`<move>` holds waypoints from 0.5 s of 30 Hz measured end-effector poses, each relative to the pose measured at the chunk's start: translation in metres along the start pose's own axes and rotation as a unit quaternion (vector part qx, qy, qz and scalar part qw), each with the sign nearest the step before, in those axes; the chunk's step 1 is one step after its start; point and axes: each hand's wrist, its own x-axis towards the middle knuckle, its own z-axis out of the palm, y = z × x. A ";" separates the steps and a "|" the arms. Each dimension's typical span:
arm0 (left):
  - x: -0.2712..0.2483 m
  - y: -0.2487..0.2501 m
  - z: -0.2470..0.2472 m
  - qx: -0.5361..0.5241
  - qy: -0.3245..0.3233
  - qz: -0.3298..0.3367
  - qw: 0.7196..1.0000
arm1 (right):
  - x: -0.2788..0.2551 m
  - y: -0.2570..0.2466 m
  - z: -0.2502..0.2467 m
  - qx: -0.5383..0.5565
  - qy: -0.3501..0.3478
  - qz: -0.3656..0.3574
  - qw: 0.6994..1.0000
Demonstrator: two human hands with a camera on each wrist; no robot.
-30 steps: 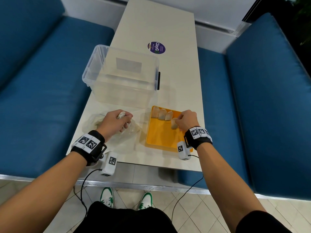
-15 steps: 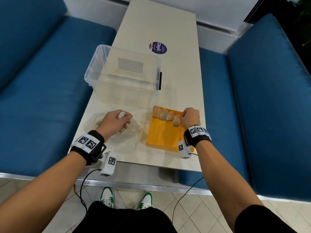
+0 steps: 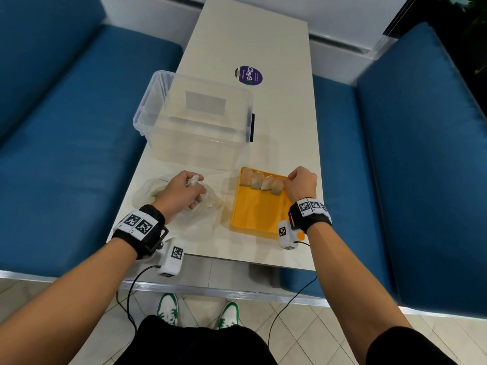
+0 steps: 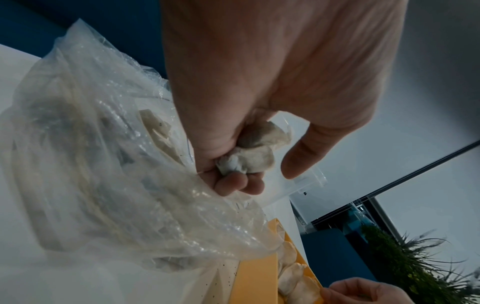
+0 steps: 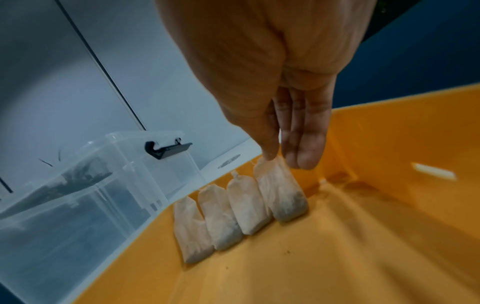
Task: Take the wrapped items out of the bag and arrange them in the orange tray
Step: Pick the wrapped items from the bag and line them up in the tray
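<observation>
The right hand [image 5: 272, 78] hung over the orange tray [image 5: 389, 154], thumb and fingertips [image 5: 307, 158] at the top of the fourth wrapped item [image 5: 281, 193]; four wrapped items lay side by side along the tray's wall; a clear plastic box [image 5: 109, 185] with a black latch [image 5: 166, 150] stood just beyond.

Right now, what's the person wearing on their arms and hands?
Both hands, left hand and right hand, are bare, and so are the forearms. Each wrist has a black band with square black-and-white markers, plus a white camera block bearing its own marker, with a black cable trailing down.
</observation>
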 end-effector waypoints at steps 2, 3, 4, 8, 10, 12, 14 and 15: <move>0.000 0.001 0.002 -0.030 -0.013 -0.012 0.999 | -0.004 -0.003 -0.004 0.018 0.013 -0.015 1.000; 0.000 0.003 0.003 -0.040 -0.028 -0.011 0.999 | -0.009 -0.008 -0.005 0.032 0.020 -0.042 0.998; -0.001 0.004 0.003 -0.044 -0.048 -0.006 0.998 | -0.015 -0.015 -0.006 0.051 0.019 -0.083 0.995; -0.009 0.013 0.011 -0.012 -0.128 0.037 0.991 | -0.049 -0.059 -0.009 0.122 -0.099 -0.264 0.952; -0.010 0.017 0.016 0.002 -0.147 0.055 0.988 | -0.063 -0.081 -0.012 0.127 -0.173 -0.316 0.924; -0.009 0.020 0.019 0.004 -0.158 0.063 0.985 | -0.071 -0.095 -0.015 0.114 -0.217 -0.351 0.903; -0.010 0.023 0.020 0.004 -0.167 0.068 0.984 | -0.076 -0.103 -0.015 0.100 -0.237 -0.378 0.890; -0.010 0.024 0.021 0.006 -0.170 0.071 0.983 | -0.078 -0.105 -0.015 0.098 -0.239 -0.384 0.886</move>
